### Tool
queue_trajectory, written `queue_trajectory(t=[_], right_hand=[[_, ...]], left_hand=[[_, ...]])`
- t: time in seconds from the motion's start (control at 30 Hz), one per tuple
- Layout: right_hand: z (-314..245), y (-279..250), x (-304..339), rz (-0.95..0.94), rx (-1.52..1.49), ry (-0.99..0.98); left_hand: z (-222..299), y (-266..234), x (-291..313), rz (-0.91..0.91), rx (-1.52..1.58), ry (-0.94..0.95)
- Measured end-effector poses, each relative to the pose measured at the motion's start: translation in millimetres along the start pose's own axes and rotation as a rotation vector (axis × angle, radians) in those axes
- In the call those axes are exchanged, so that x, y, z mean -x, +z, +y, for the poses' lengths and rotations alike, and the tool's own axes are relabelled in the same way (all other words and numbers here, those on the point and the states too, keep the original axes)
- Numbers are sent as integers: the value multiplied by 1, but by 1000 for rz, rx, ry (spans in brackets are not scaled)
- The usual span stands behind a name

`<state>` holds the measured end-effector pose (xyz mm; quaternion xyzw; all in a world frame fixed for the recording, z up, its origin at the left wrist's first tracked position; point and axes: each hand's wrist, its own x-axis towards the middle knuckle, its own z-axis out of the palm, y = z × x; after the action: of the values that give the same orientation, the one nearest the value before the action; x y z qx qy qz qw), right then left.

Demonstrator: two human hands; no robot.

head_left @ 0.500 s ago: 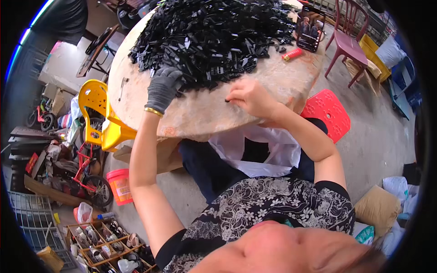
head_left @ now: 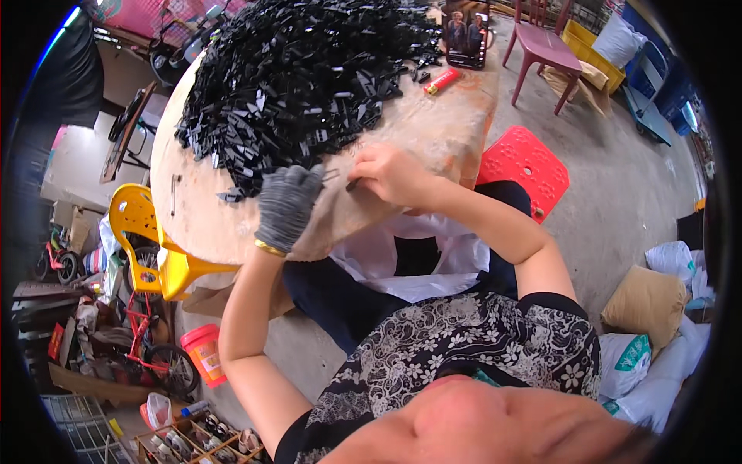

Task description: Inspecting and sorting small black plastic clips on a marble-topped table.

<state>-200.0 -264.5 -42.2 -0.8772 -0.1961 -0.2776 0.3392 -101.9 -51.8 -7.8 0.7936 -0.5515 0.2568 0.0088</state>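
Note:
A large heap of small black plastic pieces [head_left: 301, 77] covers the far part of the round table [head_left: 205, 224]. My left hand [head_left: 290, 207], in a grey knitted glove, is at the heap's near edge with its fingers curled together. A thin dark sliver shows by its fingertips; what they hold is mostly hidden. My bare right hand [head_left: 394, 178] pinches a small black plastic piece [head_left: 352, 185] between thumb and fingers, just above the table's near edge and a little right of the glove.
A white plastic bag [head_left: 371, 274] lies open across my lap below the table edge. A phone [head_left: 467, 35] and a red lighter [head_left: 442, 81] are at the table's far right. A red stool [head_left: 525, 172] stands to the right, a yellow chair [head_left: 174, 271] to the left. A metal pin [head_left: 175, 193] lies on the table.
The view has shifted, so the table sits further left. My left hand has come back from the heap toward the near edge, closer to my right hand, which still pinches a black piece.

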Motion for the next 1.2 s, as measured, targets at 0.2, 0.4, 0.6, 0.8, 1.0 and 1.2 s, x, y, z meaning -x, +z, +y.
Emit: queue_trajectory(t=[0.2,0.4,0.6,0.8,1.0,1.2], right_hand=[[-2,-5,2,-30,-60,63],[0,-2,2,3,-55,0],[0,-2,3,12,-45,-8],[-2,-3,2,15,-13,-29],[0,3,5,23,100,-117],[-1,4,6,81,44,-72]], left_hand=[[22,-8,5,-88,477,-171],[23,-16,10,-108,623,-315],[26,-19,6,-122,563,-235],[30,-30,-2,-175,414,-182],[34,-38,-33,-390,300,-142],[30,-31,-56,-641,252,-122]])
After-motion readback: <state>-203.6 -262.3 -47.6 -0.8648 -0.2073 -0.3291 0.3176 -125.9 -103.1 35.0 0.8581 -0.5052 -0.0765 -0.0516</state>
